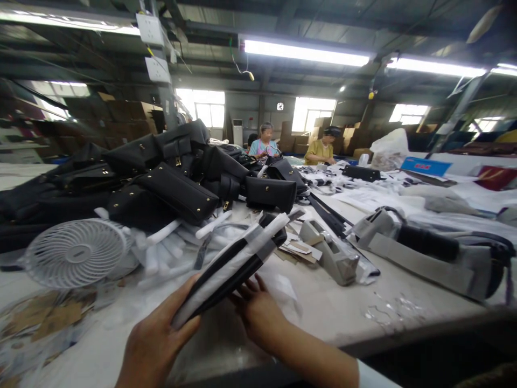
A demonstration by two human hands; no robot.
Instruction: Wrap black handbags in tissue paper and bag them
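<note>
My left hand (161, 328) is closed round the near end of a strap bundle (230, 264), which is long, black and has white foam wrap along it. The bundle tilts up and away to the right, its far end above the table. My right hand (260, 315) is under the bundle's middle, with its fingers stretched out and apart near the lower edge. Some of those fingertips are hidden behind the bundle, so I cannot tell whether they touch it. Beyond it lie white foam tubes (163, 253) and a grey tape dispenser (331, 253).
Black handbags (177, 188) are heaped at the back left, behind a white fan (78, 253). To the right lies a larger grey tape dispenser (428, 258). Brown scraps (48, 318) cover the left front. Two people (263, 145) sit at the far side.
</note>
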